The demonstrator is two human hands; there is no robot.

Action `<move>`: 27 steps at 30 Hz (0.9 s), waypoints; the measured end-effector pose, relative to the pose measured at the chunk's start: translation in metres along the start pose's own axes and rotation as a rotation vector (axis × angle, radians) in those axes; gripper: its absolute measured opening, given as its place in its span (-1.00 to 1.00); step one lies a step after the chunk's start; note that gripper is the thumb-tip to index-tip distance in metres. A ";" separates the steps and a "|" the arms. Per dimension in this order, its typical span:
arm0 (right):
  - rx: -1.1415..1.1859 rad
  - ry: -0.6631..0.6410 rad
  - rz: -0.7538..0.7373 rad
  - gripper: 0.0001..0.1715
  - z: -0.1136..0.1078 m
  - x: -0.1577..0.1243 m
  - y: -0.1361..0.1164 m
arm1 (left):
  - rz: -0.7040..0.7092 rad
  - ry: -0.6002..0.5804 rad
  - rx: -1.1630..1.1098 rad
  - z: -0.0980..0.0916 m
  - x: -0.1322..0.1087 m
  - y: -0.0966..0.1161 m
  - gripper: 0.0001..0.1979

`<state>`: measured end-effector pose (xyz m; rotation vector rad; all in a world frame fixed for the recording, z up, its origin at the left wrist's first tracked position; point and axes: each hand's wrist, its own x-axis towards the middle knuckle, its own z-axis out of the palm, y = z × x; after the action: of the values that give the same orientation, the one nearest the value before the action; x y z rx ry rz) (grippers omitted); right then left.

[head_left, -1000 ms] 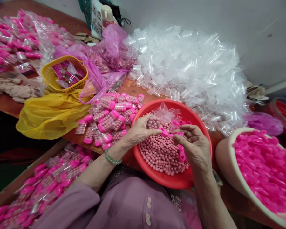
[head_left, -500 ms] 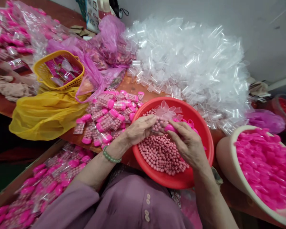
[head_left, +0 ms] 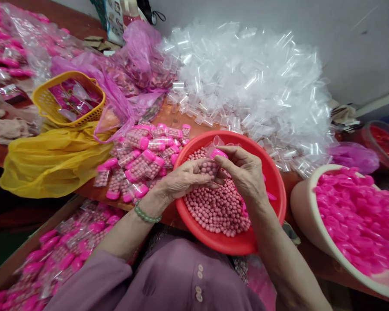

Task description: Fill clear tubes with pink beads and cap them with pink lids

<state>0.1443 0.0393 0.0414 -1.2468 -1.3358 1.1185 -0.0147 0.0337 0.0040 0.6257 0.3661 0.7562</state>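
Observation:
Over the red basin (head_left: 278,207), my left hand (head_left: 188,175) is closed around a clear plastic tube (head_left: 209,167) filled with pink beads. My right hand (head_left: 244,170) pinches a bright pink cap (head_left: 218,153) at the tube's upper end. Whether the cap is fully seated I cannot tell. Loose pink beads (head_left: 217,205) fill the near part of the basin, and a few clear empty tubes (head_left: 218,140) lie at its far side behind my hands. More pink caps in the basin are partly hidden by my right hand.
Capped bead tubes (head_left: 145,160) are piled left of the basin, and more fill a box (head_left: 68,250) below. A heap of empty clear tubes (head_left: 246,82) stands behind. At right is a cream bucket (head_left: 307,216) of pink caps; at left, a yellow basket (head_left: 68,119) and yellow bag (head_left: 52,160).
The tube has turned from lying roughly level to more upright. My right hand has moved up and left with the cap, now over the tube's top. The view has shifted slightly.

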 end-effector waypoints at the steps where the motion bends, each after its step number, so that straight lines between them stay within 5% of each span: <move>1: -0.004 0.001 0.006 -0.63 0.000 0.000 0.001 | 0.002 0.001 0.019 0.000 0.000 -0.001 -0.67; 15: 0.070 0.031 0.004 -0.72 0.003 -0.001 0.010 | 0.135 0.052 0.285 -0.003 0.008 -0.008 -0.60; 27: -0.168 0.101 -0.188 -0.80 0.011 -0.007 0.022 | 0.134 0.063 0.320 -0.001 0.009 -0.006 -0.53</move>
<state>0.1361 0.0338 0.0179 -1.2513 -1.4601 0.8159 -0.0062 0.0370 -0.0021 0.9359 0.5124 0.8540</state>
